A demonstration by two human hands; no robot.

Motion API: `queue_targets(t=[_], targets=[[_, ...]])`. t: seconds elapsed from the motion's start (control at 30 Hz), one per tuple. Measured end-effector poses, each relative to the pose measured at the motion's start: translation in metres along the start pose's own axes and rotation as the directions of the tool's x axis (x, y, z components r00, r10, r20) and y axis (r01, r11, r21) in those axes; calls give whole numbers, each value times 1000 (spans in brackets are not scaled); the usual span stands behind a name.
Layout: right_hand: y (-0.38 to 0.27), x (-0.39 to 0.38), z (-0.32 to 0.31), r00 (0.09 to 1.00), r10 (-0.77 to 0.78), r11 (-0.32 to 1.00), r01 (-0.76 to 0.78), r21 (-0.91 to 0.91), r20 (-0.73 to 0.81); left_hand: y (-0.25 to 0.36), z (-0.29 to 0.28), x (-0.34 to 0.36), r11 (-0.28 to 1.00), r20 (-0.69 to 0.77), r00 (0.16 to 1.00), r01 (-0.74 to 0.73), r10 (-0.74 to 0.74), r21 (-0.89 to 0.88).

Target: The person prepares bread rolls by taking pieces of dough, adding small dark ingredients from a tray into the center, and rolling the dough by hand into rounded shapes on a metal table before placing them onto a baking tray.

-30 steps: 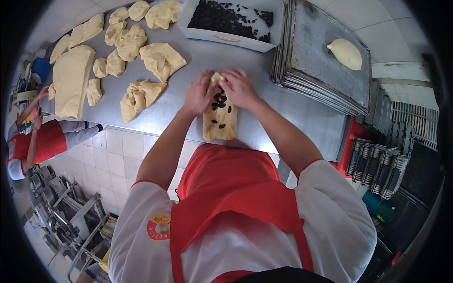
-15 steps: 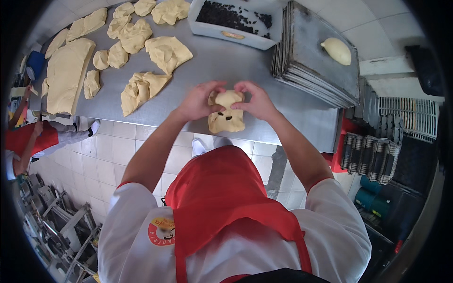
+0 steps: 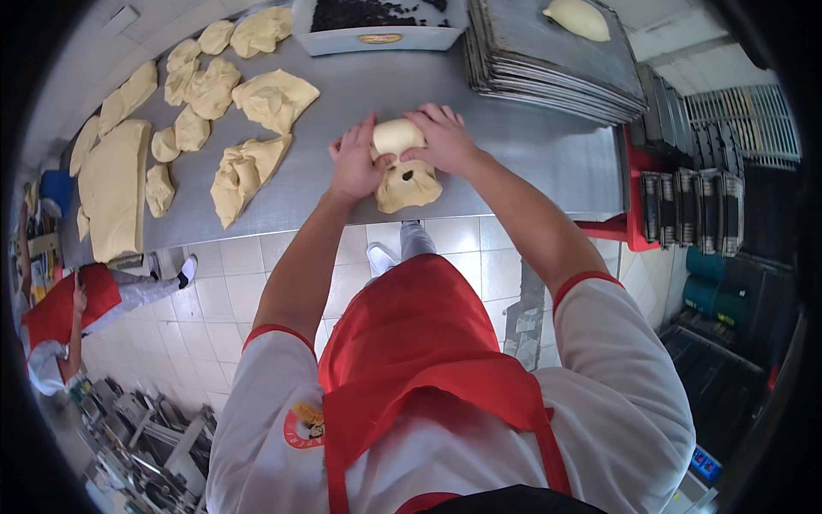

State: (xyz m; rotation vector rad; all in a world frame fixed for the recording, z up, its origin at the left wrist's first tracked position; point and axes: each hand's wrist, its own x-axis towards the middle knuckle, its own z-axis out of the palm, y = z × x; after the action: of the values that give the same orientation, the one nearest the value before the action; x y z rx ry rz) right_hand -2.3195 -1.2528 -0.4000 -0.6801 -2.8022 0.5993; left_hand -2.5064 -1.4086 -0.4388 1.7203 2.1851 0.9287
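Note:
Near the front edge of a metal table, a piece of pale yellow dough (image 3: 409, 197) lies partly rolled up. Its far part is a smooth, rounded fold, while the near part is flat with ragged edges and a dark bit (image 3: 408, 176) on it. My left hand (image 3: 355, 160) grips the fold at its left side, fingers curled round and thumb at the near seam. At the right side, my right hand (image 3: 443, 141) holds it likewise, thumb close to the other thumb. The fold's far underside is hidden.
Several loose dough pieces (image 3: 244, 176) and a long dough slab (image 3: 116, 193) cover the table's left. A white tub (image 3: 381, 38) of dark bits stands at the back. Stacked metal trays (image 3: 556, 64) carry one shaped dough (image 3: 579, 19). A person (image 3: 73, 308) in a red apron stands left.
Both hands have rolled the dough's far part into a rounder, smoother fold, covering some dark bits. The view has shifted, so the tub and trays sit higher in it.

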Motion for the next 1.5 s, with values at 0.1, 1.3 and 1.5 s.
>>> queue_targets(t=[0.1,1.3,1.5], targets=[[1,-3,3,992,71,989,-83,119,100,3,-2,-4,1000,89,996,4,-3,-21],[8,-35,22,999,-21,998,24,66,-40,16,0,-33,990,17,993,117,-119,80],[8,-45,26,996,37,999,-36,-14,81,16,1,-41,995,177,981,93,-84,-41]])
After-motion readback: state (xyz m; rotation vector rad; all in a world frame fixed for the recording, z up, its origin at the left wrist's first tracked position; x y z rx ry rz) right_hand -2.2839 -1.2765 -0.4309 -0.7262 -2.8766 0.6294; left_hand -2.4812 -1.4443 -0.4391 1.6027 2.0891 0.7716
